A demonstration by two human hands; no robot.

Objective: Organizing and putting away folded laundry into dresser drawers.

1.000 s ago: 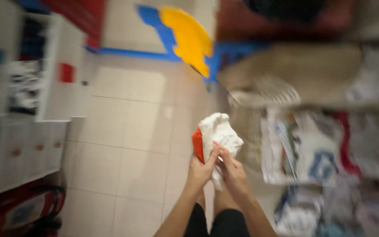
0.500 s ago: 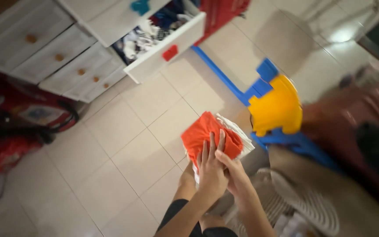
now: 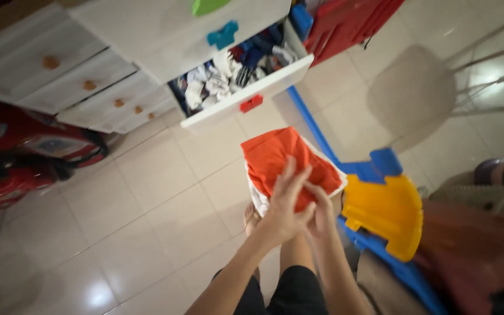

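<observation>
My two hands carry a small stack of folded clothes, an orange garment (image 3: 284, 157) on top of a white one (image 3: 259, 200). My left hand (image 3: 284, 207) lies flat on the orange garment with its fingers spread. My right hand (image 3: 321, 213) grips the stack from below at its near edge. An open white drawer (image 3: 246, 96) full of mixed clothes stands just beyond the stack.
A white chest of drawers (image 3: 88, 76) with round orange knobs fills the upper left. A red ride-on toy (image 3: 24, 157) sits at the left. A blue and yellow plastic toy frame (image 3: 383, 207) is at the right, a red object (image 3: 351, 23) behind the drawer. Pale floor tiles (image 3: 147, 216) lie underfoot.
The view has swung from a laundry pile toward the chest. The stack, white side up before, now shows orange on top and sits closer to the open drawer.
</observation>
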